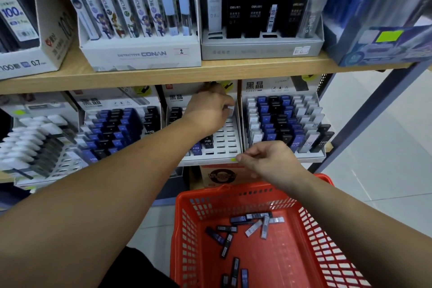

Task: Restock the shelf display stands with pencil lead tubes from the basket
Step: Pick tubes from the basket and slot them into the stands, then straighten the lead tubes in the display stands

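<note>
Basket (187, 229) has more tubes (253, 228). L hand (210, 110) pinches white tube (230, 110): push straight down into stand (225, 140) slot. R hand (268, 159) loose, looks empty.

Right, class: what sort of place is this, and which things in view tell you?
Most likely a stationery shop aisle: wooden shelves of white cardboard display stands, and a red plastic basket holding loose pencil lead tubes.

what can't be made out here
Head view:
pencil lead tube: the left hand covers all but its white end.
right hand: curled fingers hide whether it pinches anything.
far-left display stand: blurred, labels unreadable.
red basket: near end cut off by the bottom edge.
</note>
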The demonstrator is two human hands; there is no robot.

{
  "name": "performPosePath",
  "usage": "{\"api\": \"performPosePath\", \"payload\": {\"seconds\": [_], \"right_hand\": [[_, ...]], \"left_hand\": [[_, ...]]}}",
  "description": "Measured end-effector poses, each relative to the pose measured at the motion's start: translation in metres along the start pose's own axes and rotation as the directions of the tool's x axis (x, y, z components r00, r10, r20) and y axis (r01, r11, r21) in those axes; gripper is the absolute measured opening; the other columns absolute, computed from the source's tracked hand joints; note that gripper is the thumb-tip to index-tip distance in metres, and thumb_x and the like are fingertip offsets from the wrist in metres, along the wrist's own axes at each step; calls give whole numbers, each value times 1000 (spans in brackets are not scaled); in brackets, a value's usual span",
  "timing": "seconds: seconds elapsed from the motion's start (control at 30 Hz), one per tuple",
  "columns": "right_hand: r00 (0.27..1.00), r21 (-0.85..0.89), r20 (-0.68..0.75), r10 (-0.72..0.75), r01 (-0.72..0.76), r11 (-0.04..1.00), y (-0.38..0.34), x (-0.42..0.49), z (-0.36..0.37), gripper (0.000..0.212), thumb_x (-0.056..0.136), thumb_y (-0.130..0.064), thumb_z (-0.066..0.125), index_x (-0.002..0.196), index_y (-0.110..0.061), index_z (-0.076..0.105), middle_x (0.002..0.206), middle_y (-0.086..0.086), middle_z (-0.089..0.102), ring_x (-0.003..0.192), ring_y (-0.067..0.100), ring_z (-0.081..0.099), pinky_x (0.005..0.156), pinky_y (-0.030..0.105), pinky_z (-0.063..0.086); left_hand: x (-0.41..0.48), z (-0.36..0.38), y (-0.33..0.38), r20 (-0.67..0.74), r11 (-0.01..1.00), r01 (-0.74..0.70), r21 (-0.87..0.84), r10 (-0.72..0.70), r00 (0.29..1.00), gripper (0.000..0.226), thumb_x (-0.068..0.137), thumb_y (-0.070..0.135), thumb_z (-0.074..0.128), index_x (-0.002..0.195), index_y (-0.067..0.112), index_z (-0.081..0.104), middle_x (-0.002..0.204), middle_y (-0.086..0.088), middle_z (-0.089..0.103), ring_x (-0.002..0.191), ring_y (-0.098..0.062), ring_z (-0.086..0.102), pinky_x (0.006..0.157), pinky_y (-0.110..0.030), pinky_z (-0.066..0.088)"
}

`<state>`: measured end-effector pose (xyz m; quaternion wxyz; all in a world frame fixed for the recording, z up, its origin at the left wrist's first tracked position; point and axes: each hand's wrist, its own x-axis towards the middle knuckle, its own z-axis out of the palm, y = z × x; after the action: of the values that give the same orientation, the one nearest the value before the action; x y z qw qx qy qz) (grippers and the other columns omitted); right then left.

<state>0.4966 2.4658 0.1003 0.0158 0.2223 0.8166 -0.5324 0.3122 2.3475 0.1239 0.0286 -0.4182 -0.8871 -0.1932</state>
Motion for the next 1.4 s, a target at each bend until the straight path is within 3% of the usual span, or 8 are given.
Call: {"api": "performPosePath", "payload": {"seconds": [0.27, 0.47, 0.57, 0.7, 0.87, 1.17, 1.27, 1.4], "right_hand": [[998, -284, 61, 23, -5, 959, 20, -42, -21, 26, 87, -44, 80, 79, -19, 76, 70, 2, 74, 60, 9, 64, 58, 25, 49], [956, -658, 216, 198, -7, 753, 91, -91, -12, 28, 91, -40, 75, 90, -13, 78, 76, 2, 71, 80, 22, 66, 60, 21, 40], [917, -696, 250, 310, -52, 716, 140, -112, 3, 37, 93, -47, 71, 106, -14, 79, 99, 6, 76, 98, 24, 69, 71, 22, 40], [861, -518, 220, 459, -295, 803, 202, -123, 26, 34, 88, -53, 74, 97, -20, 76, 81, 0, 74, 75, 19, 73, 66, 23, 50], [826, -326, 204, 526, -449, 832, 240, -95, 54, 35, 92, -45, 73, 107, -13, 72, 84, 5, 75, 67, 17, 71, 48, 19, 48], [715, -320, 229, 661, -586, 745, 276, -67, 110, 25, 97, -24, 66, 105, -2, 73, 99, 22, 76, 80, 30, 72, 72, 43, 62], [690, -409, 211, 692, -581, 704, 282, -62, 128, 41, 85, -37, 82, 107, -4, 70, 103, 16, 74, 92, 29, 74, 76, 37, 61], [705, -464, 193, 682, -547, 697, 292, -55, 157, 58, 70, -48, 90, 111, -15, 66, 106, 6, 70, 100, 25, 71, 84, 37, 60]], "left_hand": [[-64, -14, 40, -73, 989, -144, -40, 141, 987, 13, 96, 23, 64, 101, 16, 74, 95, 6, 56, 90, -24, 61, 74, -38, 53], [-140, 54, 96, 305, 989, -53, -136, 93, 948, 13, 91, 33, 66, 92, 23, 74, 88, 4, 74, 89, -22, 68, 75, -35, 56], [-188, 133, 91, 577, 982, 138, -126, -40, 816, 10, 87, 22, 67, 88, 18, 76, 93, -3, 77, 92, -25, 71, 81, -39, 58], [-241, 208, 67, 819, 978, 195, 78, -174, 547, 21, 94, 17, 61, 104, 5, 75, 107, -13, 75, 102, -31, 70, 88, -38, 57], [-282, 257, 45, 908, 960, 155, 234, -272, 319, 22, 87, 26, 75, 103, 11, 71, 108, -7, 73, 103, -27, 71, 83, -32, 56], [-294, 285, 25, 856, 946, 263, 187, -289, 430, 49, 80, 39, 86, 119, 20, 64, 122, -3, 70, 111, -25, 66, 88, -31, 53], [-292, 289, 24, 747, 908, 376, 185, -379, 547, 37, 98, 42, 66, 124, 17, 62, 122, -9, 70, 111, -30, 66, 87, -34, 51], [-293, 299, 28, 641, 849, 453, 271, -510, 573, 32, 101, 35, 60, 126, 15, 58, 124, -10, 65, 114, -30, 64, 88, -39, 52]]}}
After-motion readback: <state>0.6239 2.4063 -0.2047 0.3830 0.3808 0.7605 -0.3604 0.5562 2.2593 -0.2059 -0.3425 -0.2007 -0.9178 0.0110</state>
